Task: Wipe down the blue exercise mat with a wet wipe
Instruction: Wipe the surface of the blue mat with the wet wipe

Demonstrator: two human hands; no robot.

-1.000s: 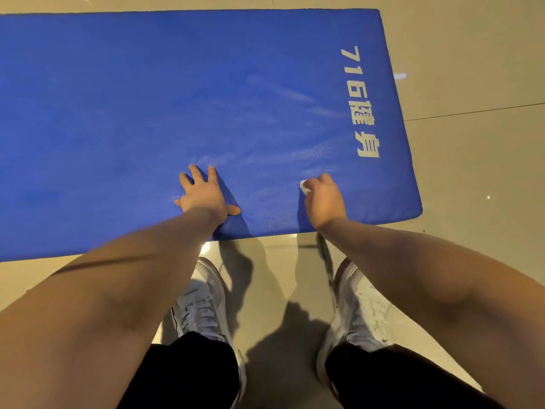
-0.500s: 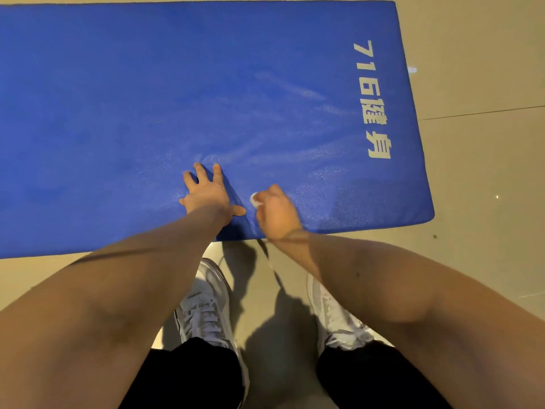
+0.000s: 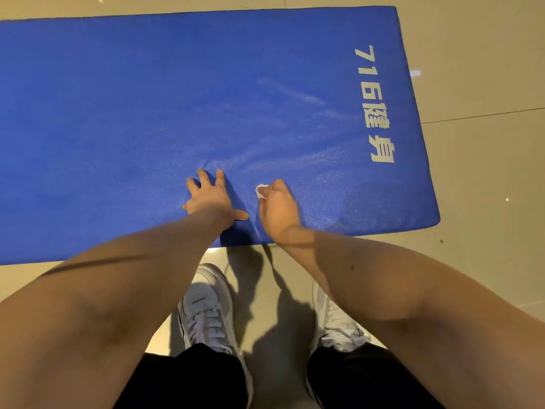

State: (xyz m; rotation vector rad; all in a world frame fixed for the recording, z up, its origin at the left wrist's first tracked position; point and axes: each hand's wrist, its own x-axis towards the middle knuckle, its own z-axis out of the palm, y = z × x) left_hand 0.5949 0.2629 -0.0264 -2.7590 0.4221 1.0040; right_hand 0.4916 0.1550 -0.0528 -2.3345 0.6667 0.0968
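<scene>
1. Head view, looking down: a person crouches at the near edge of a blue exercise mat (image 3: 132, 98) spread flat on a tiled floor (image 3: 486, 178), with both bare forearms reaching forward over it.
2. The left hand (image 3: 211, 196) lies flat on the mat with its fingers straight and spread and its thumb out toward the other hand. It holds nothing, and seems placed there to prop the body and pin the mat against sliding.
3. The right hand (image 3: 278, 206), just beside the left but not touching it, is curled round a small white wet wipe (image 3: 261, 191). Only a bunched tip of the wipe shows, poking out ahead of the knuckles on the side facing the left hand. The wad looks pressed to the mat, though the contact itself is hidden under the hand.
4. Pale, sheeny streaks (image 3: 295, 154) fan across the mat beyond and to the right of the right hand, toward the white lettering (image 3: 374, 104) that begins "716". They are probably damp trails. Far to the left of the left hand the blue is duller and even, which suggests that stretch has not been wiped.
5. White sneakers (image 3: 206, 314) stand on the floor behind both hands, just short of the mat's near edge. That would keep soles off the surface being cleaned.
6. With so small a wad, each pass likely covers only a narrow band, so much of the mat probably remains to do.
</scene>
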